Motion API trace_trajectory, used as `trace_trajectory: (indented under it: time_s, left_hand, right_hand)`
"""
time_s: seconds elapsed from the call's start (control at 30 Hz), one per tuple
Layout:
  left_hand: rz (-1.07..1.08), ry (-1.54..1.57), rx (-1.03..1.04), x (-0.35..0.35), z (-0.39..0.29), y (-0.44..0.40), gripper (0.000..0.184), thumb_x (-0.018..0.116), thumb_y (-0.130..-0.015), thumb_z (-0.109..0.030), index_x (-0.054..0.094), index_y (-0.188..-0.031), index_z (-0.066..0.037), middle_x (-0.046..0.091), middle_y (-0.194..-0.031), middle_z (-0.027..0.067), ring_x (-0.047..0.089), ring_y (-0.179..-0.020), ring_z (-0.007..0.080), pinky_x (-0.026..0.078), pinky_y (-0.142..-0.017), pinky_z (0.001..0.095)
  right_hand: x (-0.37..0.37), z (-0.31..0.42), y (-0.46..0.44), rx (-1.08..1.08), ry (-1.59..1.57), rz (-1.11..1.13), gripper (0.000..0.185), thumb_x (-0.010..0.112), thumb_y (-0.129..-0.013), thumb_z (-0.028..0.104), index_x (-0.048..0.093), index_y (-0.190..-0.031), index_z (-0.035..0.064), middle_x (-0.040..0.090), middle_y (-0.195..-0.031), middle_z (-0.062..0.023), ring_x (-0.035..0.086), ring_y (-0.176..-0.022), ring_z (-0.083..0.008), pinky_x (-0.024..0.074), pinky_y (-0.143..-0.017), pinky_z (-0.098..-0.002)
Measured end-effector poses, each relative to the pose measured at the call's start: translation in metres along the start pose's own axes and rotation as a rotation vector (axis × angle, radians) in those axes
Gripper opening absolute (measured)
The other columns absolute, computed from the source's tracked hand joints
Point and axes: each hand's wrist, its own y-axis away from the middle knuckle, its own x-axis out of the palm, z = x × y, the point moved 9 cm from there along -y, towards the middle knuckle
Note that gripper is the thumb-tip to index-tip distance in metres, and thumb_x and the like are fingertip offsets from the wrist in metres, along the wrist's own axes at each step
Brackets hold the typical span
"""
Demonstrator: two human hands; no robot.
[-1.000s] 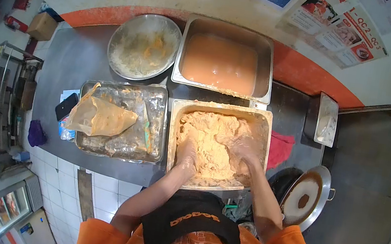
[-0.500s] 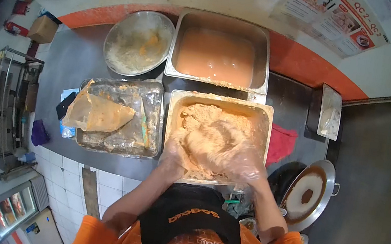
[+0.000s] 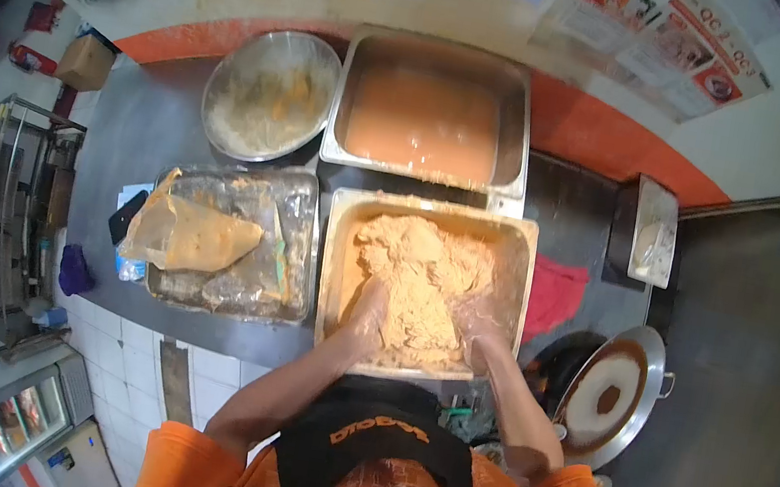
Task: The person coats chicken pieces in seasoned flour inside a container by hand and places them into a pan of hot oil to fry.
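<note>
A rectangular metal pan (image 3: 334,235) in front of me holds a heap of crumbly, flour-coated pieces (image 3: 428,290); what is under the coating is hidden. My left hand (image 3: 369,309) is sunk into the heap's left side. On the opposite side, my right hand (image 3: 482,323) presses in near the pan's right wall, with what looks like clear plastic over it. The fingers of both hands are buried in the coating or dusted over, so their grip does not show. Some coated lumps lie between the two hands.
Behind stands a deep pan (image 3: 531,129) of orange-brown liquid, beside a round metal bowl (image 3: 216,122). To the left, a tray (image 3: 309,262) bears a stained bag (image 3: 195,235) and a green-handled utensil (image 3: 281,273). A red cloth (image 3: 556,294) and a wide pan (image 3: 655,359) are on the right.
The heap was blurred by motion between my hands; now it rests in the pan. My hands have moved closer together and lower into the coated pieces. The view has shifted slightly.
</note>
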Motion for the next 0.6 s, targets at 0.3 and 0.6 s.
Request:
trace_trajectory:
  time_s: [0.3,0.6]
  left_hand:
    - [-0.222,-0.065,0.115,-0.013,-0.054,0.063,0.036,0.044,-0.102,-0.032,0.057,-0.122,-0.005,0.065,-0.107,0.0124,0.066,-0.089,0.0251,0.058,-0.074,0.0434]
    - [-0.302,-0.487,0.099,-0.021,-0.049,0.008,0.038,0.048,-0.102,-0.030,0.055,-0.126,-0.001,0.065,-0.110,0.0124,0.066,-0.095,0.0237,0.059,-0.077,0.0422]
  right_hand:
    - [-0.047,0.062,0.071,-0.266,0.089,0.216,0.053,0.073,-0.083,0.049,0.071,-0.103,-0.0010,0.072,-0.105,-0.0181,0.069,-0.089,-0.0253,0.0547,-0.075,-0.0346]
    - [0.038,0.010,-0.007,0.001,0.031,0.169,0.048,0.056,-0.093,0.039,0.063,-0.120,0.0000,0.067,-0.118,-0.0146,0.065,-0.099,-0.0273,0.0514,-0.083,-0.0408]
